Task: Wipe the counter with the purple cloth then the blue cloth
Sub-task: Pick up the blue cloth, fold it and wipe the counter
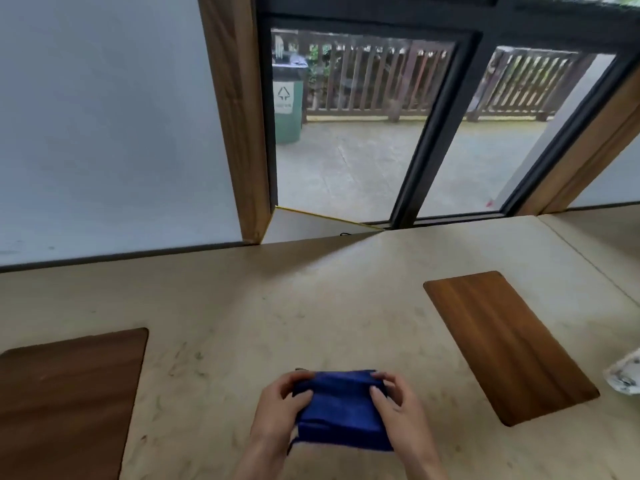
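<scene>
- While the head view looked down on the pale bench [311,306], the blue cloth [341,408] lay folded near its front edge, about midway between the two dark wooden panels set into the top.
- The left hand [277,408] was closed on the cloth's left edge, thumb over the fabric and fingers curled at the far corner.
- The right hand [398,400] pinched the right edge, its fingertips [375,377] pressed on the far right corner; each grip was shut on the blue cloth.
- No purple cloth showed anywhere in this view, so I could not tell where it was.
- One wooden panel [509,344] sat toward the right side of the bench, the other [69,400] at the front left corner; a crumpled white thing [625,374] lay at the right edge, too cropped to name.
- The cloth looked soft, light and limp, likely to sag or unfold if lifted by one corner. By my judgement, a flat palm over the folded pad, or a hold on both side edges, would suit wiping best.
</scene>
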`<state>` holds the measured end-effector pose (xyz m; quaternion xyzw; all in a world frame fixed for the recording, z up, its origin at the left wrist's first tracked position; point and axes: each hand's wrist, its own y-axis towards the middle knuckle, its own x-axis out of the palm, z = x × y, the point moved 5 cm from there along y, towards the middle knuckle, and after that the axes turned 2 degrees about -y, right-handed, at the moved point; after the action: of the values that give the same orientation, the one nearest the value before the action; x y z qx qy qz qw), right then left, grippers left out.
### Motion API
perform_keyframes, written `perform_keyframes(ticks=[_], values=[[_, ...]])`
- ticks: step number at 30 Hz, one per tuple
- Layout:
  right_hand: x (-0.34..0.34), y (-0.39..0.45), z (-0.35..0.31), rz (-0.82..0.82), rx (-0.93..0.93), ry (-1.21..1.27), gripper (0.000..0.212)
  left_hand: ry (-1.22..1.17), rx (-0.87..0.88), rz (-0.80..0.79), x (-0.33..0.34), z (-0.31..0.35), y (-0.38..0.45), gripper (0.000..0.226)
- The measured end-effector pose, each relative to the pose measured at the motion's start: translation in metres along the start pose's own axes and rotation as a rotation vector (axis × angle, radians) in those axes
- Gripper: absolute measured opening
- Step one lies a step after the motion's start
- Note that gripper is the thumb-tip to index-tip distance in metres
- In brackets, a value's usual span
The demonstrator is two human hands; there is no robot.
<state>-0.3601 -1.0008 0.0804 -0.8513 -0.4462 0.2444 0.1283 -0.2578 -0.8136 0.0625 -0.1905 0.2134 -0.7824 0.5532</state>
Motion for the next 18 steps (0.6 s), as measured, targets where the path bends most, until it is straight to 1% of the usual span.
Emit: perform_keyframes(ticks=[3,5,7,9,11,13,16,18], values=[[0.008,0.046,0.004,-0.109,-0.105,-0.057,0.038,-0.055,-0.002,0.031,0.002,-0.012,0.036,0.044],[0.016,0.073,0.018,-0.205,-0.1,-0.097,0.048,-0.001,0.002,0.065,0.003,-0.024,0.055,0.047],[0.022,0.091,0.034,-0.256,-0.072,-0.202,0.048,0.119,-0.021,0.087,0.005,-0.038,0.064,0.042],[0.028,0.101,0.055,-0.284,-0.039,-0.343,0.044,0.294,-0.038,0.096,0.009,-0.053,0.066,0.036],[0.028,0.1,0.071,-0.297,-0.055,-0.496,0.039,0.437,-0.024,0.102,0.011,-0.066,0.063,0.032],[0.027,0.093,0.081,-0.311,-0.097,-0.633,0.036,0.526,-0.005,0.129,0.01,-0.076,0.061,0.031],[0.028,0.081,0.089,-0.325,-0.155,-0.745,0.04,0.675,0.038,0.137,0.011,-0.087,0.051,0.029],[0.031,0.073,0.09,-0.321,-0.196,-0.803,0.048,0.772,0.076,0.134,0.012,-0.093,0.043,0.032]])
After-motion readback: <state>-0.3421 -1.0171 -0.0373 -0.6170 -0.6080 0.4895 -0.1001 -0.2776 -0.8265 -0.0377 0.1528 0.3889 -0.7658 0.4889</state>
